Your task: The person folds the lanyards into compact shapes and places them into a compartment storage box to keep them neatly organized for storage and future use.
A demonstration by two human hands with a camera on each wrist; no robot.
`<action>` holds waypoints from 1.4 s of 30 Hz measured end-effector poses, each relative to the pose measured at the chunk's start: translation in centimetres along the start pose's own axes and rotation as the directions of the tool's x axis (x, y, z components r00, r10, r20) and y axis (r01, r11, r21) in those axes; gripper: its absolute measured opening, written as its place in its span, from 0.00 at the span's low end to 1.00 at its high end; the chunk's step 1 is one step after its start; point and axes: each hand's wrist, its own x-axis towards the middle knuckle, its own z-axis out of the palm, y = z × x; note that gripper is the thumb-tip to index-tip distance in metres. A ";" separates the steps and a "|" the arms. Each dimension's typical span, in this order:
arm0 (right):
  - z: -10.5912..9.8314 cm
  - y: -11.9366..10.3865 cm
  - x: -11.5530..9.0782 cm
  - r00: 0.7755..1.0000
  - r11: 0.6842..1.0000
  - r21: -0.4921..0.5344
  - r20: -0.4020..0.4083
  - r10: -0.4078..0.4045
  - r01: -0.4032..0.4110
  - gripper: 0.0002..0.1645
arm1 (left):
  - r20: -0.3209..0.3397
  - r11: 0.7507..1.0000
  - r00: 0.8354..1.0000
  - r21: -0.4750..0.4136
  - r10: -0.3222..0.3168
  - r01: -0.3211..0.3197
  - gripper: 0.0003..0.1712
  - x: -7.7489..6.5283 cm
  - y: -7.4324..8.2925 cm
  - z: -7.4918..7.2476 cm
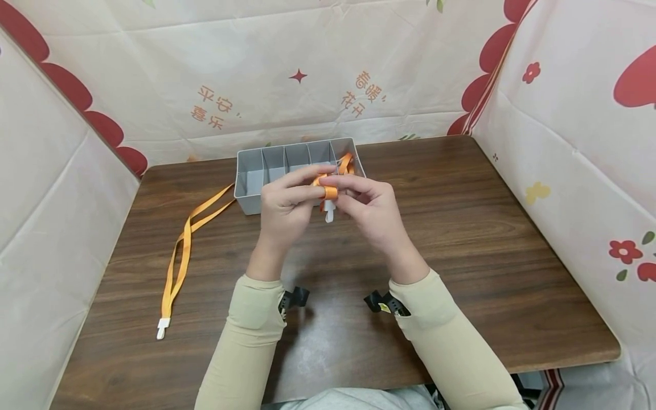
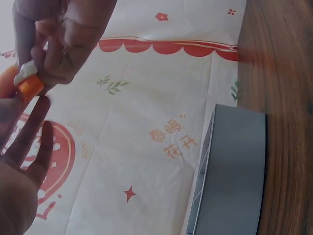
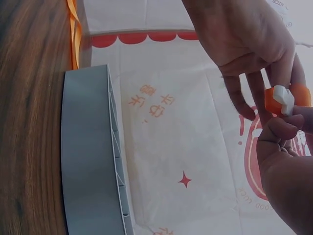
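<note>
Item 1: orange lanyard (image 1: 331, 193), bundled small, held between both hands in front of the grey box (image 1: 248, 205). The head view shows its white clip (image 1: 329, 212) hanging below the strap; both wrist views show the clip's face lying against the orange band. Only the head view looks into the box's compartments and gives the second lanyard (image 1: 185, 239) whole; the right wrist view catches just a stretch of that strap past the box end, and the left wrist view none. The wrist views alone carry a red rounded print (image 2: 57, 152) on the cloth behind the hands.

Hands: left hand (image 1: 288, 202) and right hand (image 1: 373, 204) raised above the table, turned inward, fingertips meeting at the bundle. Both grip it, fingers and thumbs pinching the strap. The wrist views are dim and the fingers overlap, so the number of folds cannot be fairly told.

Surroundings: box at the table's back, divided in a row; an orange strap (image 1: 347, 164) in its rightmost compartment. Hands and bundle block part of the box's front. Second lanyard lies on the brown wooden table (image 1: 487, 245), left of the box, one end at its corner, white end clip (image 1: 163, 328) toward the person. Pale sleeves (image 1: 246, 347); black wrist devices (image 1: 294, 298) on both wrists. White printed cloth (image 1: 256, 62) behind.
</note>
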 end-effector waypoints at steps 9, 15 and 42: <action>0.5 0.0 0.1 0.997 0.999 -0.016 -0.070 -0.033 0.032 0.23 | -0.015 0.999 1.000 0.050 -0.007 0.007 0.10 0.0 0.2 0.2; 0.5 -0.2 0.2 0.996 0.997 -0.058 -0.082 -0.046 0.041 0.33 | 0.028 0.997 0.998 0.063 -0.050 0.048 0.10 -0.1 0.1 0.0; 1.1 0.1 -0.1 0.996 0.990 -0.135 -0.068 -0.060 0.051 0.41 | 0.001 0.949 0.950 -0.032 -0.312 0.312 0.24 0.5 1.3 -0.3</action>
